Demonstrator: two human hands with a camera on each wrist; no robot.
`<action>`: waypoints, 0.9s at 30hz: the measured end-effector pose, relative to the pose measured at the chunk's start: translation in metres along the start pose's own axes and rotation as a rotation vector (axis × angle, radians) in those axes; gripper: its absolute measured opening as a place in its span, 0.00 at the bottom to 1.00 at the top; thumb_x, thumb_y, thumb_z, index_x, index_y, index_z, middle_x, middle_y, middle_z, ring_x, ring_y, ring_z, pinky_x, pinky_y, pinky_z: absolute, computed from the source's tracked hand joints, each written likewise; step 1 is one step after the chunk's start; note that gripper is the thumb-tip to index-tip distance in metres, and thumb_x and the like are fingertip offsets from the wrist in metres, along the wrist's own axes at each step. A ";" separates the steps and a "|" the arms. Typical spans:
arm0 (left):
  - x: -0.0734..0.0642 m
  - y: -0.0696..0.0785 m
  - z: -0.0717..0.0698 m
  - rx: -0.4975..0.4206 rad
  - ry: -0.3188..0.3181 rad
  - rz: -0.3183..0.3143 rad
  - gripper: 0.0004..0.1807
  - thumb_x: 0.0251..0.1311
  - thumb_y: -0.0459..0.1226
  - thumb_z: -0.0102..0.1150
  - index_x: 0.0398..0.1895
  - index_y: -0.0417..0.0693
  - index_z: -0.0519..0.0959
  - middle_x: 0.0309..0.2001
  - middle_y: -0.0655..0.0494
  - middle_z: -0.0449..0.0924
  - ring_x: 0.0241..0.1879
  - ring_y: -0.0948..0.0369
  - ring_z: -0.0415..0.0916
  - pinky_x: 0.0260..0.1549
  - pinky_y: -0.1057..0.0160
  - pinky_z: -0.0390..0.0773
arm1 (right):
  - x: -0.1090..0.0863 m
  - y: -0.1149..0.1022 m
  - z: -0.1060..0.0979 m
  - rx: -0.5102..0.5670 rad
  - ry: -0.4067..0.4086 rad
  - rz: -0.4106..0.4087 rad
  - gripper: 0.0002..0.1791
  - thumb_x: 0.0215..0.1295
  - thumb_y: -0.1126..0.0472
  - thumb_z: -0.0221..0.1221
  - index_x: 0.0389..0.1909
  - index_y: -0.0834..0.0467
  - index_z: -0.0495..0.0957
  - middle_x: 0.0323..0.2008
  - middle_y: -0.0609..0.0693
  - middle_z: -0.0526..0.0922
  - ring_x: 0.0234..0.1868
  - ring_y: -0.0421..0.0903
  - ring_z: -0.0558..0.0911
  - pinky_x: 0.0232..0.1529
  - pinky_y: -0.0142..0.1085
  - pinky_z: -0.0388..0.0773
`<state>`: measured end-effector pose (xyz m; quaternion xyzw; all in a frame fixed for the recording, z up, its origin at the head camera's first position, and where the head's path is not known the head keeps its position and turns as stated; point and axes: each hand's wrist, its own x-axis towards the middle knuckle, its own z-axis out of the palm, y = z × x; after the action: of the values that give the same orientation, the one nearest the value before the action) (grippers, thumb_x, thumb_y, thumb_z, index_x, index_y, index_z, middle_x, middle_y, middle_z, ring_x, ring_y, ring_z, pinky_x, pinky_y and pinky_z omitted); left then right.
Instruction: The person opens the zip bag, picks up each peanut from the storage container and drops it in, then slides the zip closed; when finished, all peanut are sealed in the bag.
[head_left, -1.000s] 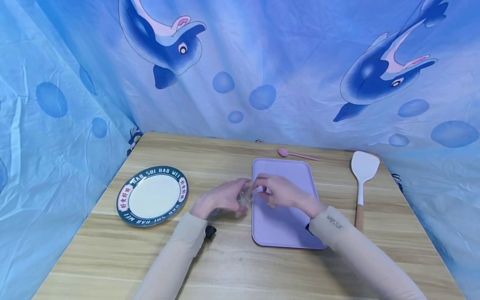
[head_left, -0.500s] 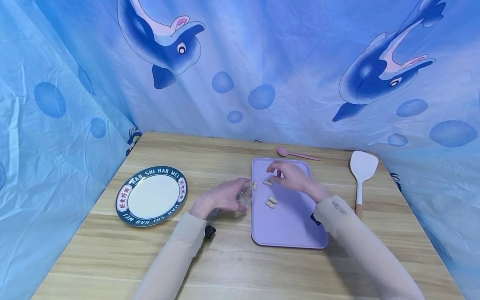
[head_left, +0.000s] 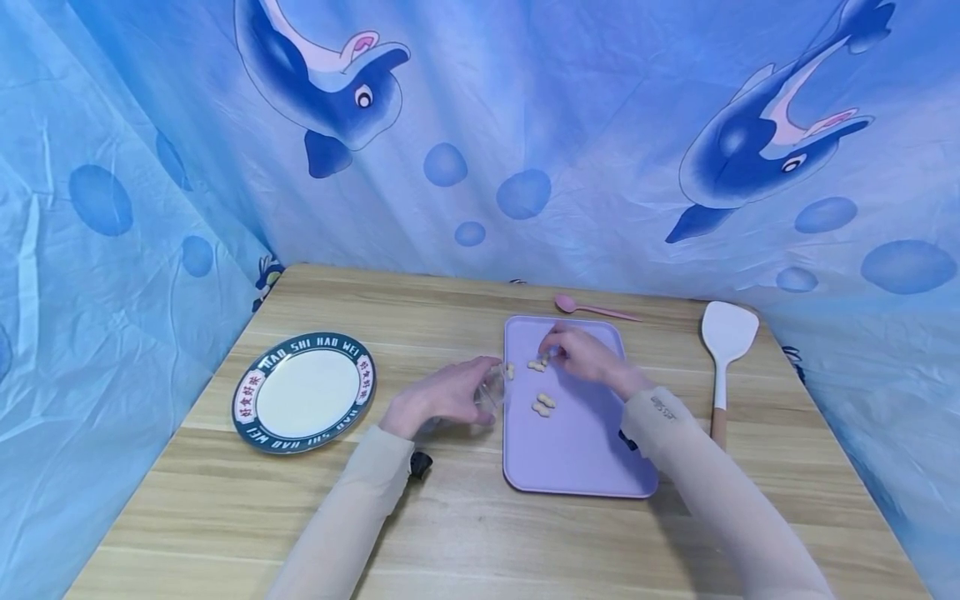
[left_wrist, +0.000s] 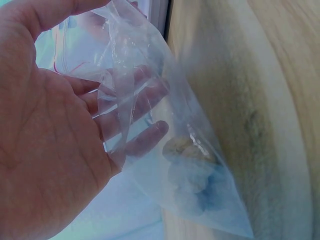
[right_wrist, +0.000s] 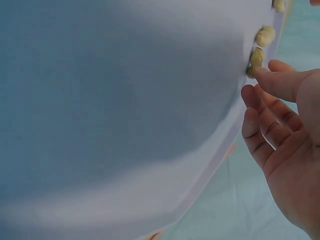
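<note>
A clear zip bag (left_wrist: 227,210) hangs from my left hand (head_left: 442,396), which holds it by its upper part beside the tray's left rim. Through the plastic, in the left wrist view, my fingers show, and several peanuts (left_wrist: 187,170) lie low in the bag. My right hand (head_left: 581,352) is over the upper part of the purple tray (head_left: 577,458). Its thumb and index finger pinch the end of an unshelled peanut (right_wrist: 252,70) at the tray's surface. More peanuts (head_left: 543,405) lie on the tray's left half, one of them (head_left: 510,371) close to the left rim.
A white plate with a dark green lettered rim (head_left: 251,421) stands on the left of the wooden table (head_left: 450,533). Behind the tray lies a pink spoon (head_left: 600,311). A white spatula (head_left: 727,333) with a wooden handle is at the right. Blue dolphin-printed curtains (head_left: 600,125) enclose the table.
My right hand has moved from the bag's mouth rightward over the tray, uncovering the peanuts, then lowered slightly onto one. The left hand and bag have stayed in place.
</note>
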<state>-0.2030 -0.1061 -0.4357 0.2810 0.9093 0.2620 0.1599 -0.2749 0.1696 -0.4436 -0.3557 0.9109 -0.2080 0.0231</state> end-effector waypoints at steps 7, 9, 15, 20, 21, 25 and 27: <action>-0.001 0.001 -0.001 0.003 -0.003 -0.005 0.53 0.49 0.45 0.74 0.77 0.49 0.56 0.71 0.51 0.66 0.64 0.53 0.69 0.64 0.54 0.69 | 0.000 0.000 0.006 -0.011 0.004 -0.010 0.19 0.57 0.82 0.56 0.40 0.59 0.86 0.41 0.53 0.80 0.43 0.51 0.80 0.45 0.42 0.78; -0.001 0.002 -0.001 0.000 -0.004 -0.006 0.53 0.49 0.45 0.74 0.77 0.49 0.56 0.71 0.51 0.66 0.64 0.53 0.69 0.64 0.54 0.69 | 0.001 0.000 0.007 -0.012 0.002 -0.005 0.18 0.57 0.81 0.56 0.39 0.59 0.86 0.41 0.53 0.80 0.42 0.50 0.80 0.45 0.42 0.78; -0.001 0.001 -0.001 -0.008 -0.001 -0.001 0.53 0.49 0.44 0.75 0.77 0.48 0.56 0.71 0.51 0.66 0.65 0.53 0.69 0.64 0.53 0.68 | 0.000 0.000 0.008 -0.013 0.005 -0.009 0.19 0.57 0.82 0.56 0.39 0.59 0.86 0.40 0.53 0.80 0.43 0.51 0.81 0.46 0.44 0.79; -0.002 0.001 -0.001 -0.018 0.003 -0.003 0.53 0.48 0.44 0.75 0.77 0.49 0.56 0.70 0.51 0.67 0.63 0.52 0.70 0.63 0.51 0.70 | 0.000 0.000 0.008 -0.012 -0.001 -0.003 0.17 0.58 0.81 0.57 0.38 0.58 0.86 0.40 0.52 0.80 0.42 0.50 0.81 0.46 0.44 0.79; -0.002 0.001 -0.001 -0.018 0.003 -0.004 0.53 0.48 0.44 0.75 0.77 0.49 0.56 0.70 0.51 0.68 0.63 0.52 0.71 0.62 0.51 0.70 | 0.000 0.000 0.008 -0.013 -0.004 0.000 0.17 0.59 0.80 0.57 0.38 0.58 0.86 0.40 0.51 0.80 0.42 0.50 0.81 0.46 0.44 0.79; -0.002 0.001 -0.001 -0.013 0.004 -0.008 0.53 0.48 0.44 0.75 0.77 0.50 0.57 0.68 0.51 0.70 0.61 0.53 0.72 0.61 0.52 0.72 | 0.000 0.001 0.008 -0.012 -0.011 0.014 0.16 0.60 0.79 0.57 0.38 0.58 0.85 0.39 0.51 0.80 0.41 0.49 0.81 0.45 0.43 0.79; -0.002 0.001 -0.001 -0.008 0.004 -0.008 0.53 0.48 0.44 0.75 0.77 0.49 0.56 0.68 0.51 0.70 0.61 0.53 0.72 0.61 0.52 0.71 | 0.000 0.000 0.008 -0.012 -0.010 0.017 0.16 0.59 0.79 0.58 0.38 0.58 0.85 0.39 0.50 0.80 0.42 0.49 0.81 0.46 0.43 0.79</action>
<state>-0.2016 -0.1068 -0.4343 0.2760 0.9096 0.2658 0.1604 -0.2736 0.1669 -0.4512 -0.3490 0.9150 -0.2003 0.0273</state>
